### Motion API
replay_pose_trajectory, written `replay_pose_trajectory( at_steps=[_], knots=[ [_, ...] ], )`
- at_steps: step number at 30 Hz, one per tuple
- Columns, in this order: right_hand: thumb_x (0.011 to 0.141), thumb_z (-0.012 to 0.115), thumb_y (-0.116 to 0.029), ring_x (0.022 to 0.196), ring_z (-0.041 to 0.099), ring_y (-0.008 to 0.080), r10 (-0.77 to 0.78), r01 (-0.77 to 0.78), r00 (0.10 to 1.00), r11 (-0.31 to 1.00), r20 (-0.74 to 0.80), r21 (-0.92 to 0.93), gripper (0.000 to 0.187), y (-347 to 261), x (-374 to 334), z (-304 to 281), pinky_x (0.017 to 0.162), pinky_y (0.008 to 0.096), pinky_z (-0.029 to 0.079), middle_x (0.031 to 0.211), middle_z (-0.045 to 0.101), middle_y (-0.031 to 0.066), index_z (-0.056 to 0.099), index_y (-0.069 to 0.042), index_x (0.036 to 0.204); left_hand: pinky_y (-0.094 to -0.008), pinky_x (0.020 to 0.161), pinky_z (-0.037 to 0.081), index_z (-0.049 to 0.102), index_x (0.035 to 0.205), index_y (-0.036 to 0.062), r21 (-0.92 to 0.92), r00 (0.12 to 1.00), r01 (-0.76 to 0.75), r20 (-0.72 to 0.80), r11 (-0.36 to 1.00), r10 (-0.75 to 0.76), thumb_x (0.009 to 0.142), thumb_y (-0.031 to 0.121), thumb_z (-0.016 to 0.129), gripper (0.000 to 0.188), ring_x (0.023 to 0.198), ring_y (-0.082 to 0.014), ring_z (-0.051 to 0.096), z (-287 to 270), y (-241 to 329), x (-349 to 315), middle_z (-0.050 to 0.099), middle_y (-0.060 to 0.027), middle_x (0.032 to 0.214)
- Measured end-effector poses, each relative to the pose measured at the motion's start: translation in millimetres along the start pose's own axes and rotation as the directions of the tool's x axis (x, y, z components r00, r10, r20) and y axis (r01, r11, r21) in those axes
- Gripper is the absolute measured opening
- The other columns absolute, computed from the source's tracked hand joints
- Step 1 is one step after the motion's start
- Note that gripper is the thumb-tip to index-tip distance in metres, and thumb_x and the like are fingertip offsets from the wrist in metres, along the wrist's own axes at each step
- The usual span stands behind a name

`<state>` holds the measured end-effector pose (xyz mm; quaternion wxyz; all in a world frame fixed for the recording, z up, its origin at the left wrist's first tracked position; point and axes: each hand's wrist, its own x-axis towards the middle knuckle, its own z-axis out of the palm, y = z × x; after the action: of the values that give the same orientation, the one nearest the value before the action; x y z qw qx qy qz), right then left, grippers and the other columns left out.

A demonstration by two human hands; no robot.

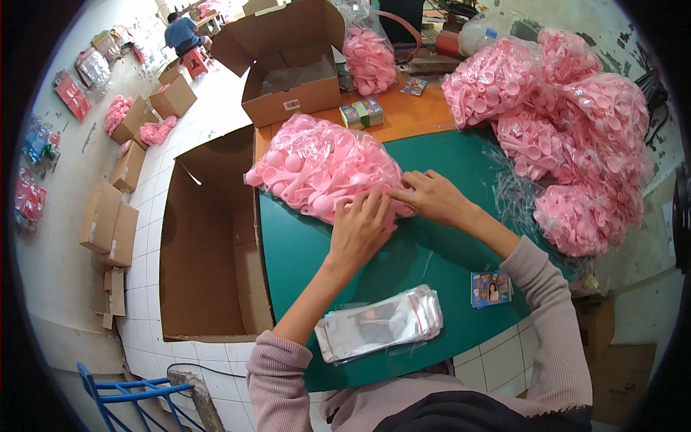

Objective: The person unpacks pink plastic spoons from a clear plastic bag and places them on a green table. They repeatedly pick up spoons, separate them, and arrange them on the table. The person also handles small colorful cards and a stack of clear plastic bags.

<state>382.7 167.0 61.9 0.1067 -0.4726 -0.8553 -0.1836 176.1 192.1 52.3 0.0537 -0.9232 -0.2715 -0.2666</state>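
A clear plastic bag of pink plastic spoons (324, 162) lies on the green table top in front of me. My left hand (361, 227) is at the bag's near right corner, its bent fingers gripping the plastic. From the right, my right hand (435, 198) pinches the bag's right edge, thumb and forefinger close to my left fingertips. What exactly lies between the fingertips is partly hidden. Closer to my body lies a stack of clear plastic sleeves (381, 324), touched by neither hand.
An open deep carton (209, 252) stands left of the table (302, 252). Behind the bag are another open box (291, 104) and banded cards (361, 113). Large bags of pink spoons (568, 122) crowd the right side. Small cards (491, 289) lie near my right sleeve. A person (181, 32) sits far off.
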Motion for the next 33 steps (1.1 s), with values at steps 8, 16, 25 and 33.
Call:
replay_pose_trajectory(
  at_steps=[8, 16, 25, 33],
  knots=[
    [0.076, 0.067, -0.024, 0.082, 0.060, 0.0183, -0.119, 0.154, 0.964, 0.979, -0.238, 0.134, 0.027, 3.6, 12.6, 7.4, 0.071, 0.0312, 0.048, 0.085, 0.056, 0.0030, 0.059, -0.008, 0.097, -0.0394, 0.075, 0.036, 0.062, 0.103, 0.0154, -0.107, 0.981, 0.149, -0.108, 0.983, -0.160, 0.071, 0.024, 0.072, 0.035, 0.087, -0.0200, 0.051, 16.3, -12.7, -3.2, 0.051, -0.0021, 0.088],
    [0.074, 0.065, -0.023, 0.076, 0.058, 0.0188, -0.090, 0.114, 0.953, 0.991, -0.290, 0.067, 0.019, -2.0, 32.6, -20.3, 0.077, 0.0374, 0.049, 0.077, 0.053, 0.0038, 0.056, -0.010, 0.083, -0.0347, 0.068, 0.037, 0.062, 0.099, 0.0085, -0.157, 0.972, 0.079, -0.206, 0.984, -0.111, 0.072, 0.009, 0.069, 0.027, 0.075, -0.0190, 0.055, -15.0, -15.8, 13.1, 0.054, -0.0029, 0.078],
    [0.074, 0.066, -0.020, 0.071, 0.055, 0.0192, -0.109, 0.143, 0.977, 0.972, -0.183, 0.185, 0.016, 20.2, 30.3, -11.3, 0.087, 0.0450, 0.047, 0.071, 0.045, 0.0034, 0.053, -0.011, 0.075, -0.0377, 0.075, 0.037, 0.060, 0.100, 0.0103, -0.135, 0.999, 0.033, 0.042, 0.990, -0.028, 0.070, 0.012, 0.069, 0.031, 0.081, -0.0192, 0.054, -42.0, -29.3, -5.9, 0.050, -0.0039, 0.082],
    [0.071, 0.070, -0.022, 0.075, 0.054, 0.0199, -0.061, 0.081, 0.995, 0.949, -0.075, 0.305, 0.020, 29.4, 26.8, -9.3, 0.094, 0.0516, 0.042, 0.072, 0.044, 0.0032, 0.053, -0.013, 0.076, -0.0382, 0.080, 0.036, 0.063, 0.092, 0.0132, -0.245, 0.996, -0.013, -0.085, 0.969, -0.008, 0.062, 0.002, 0.070, 0.032, 0.075, -0.0170, 0.052, -40.0, -35.5, -11.1, 0.050, 0.0001, 0.076]
  ],
)
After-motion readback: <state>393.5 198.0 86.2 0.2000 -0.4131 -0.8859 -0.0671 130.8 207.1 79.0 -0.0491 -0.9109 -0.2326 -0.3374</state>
